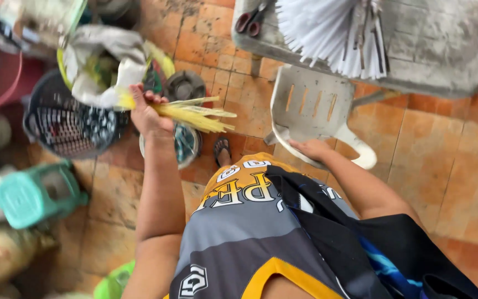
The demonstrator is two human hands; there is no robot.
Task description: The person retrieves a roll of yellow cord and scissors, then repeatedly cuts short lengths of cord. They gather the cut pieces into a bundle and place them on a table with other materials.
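Left hand (149, 113) closed around bundle of yellow strips (195, 113), held above round basket (186, 143) — loose tips fanning out. Right hand (311, 148) flat, fingers spread on white plastic chair (311, 108), right of basket. Risk: strips slipping from loose grip; chair tipping under lean.

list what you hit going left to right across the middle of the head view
teal stool → dark basket → left hand holding yellow straw bundle → right hand on white plastic chair
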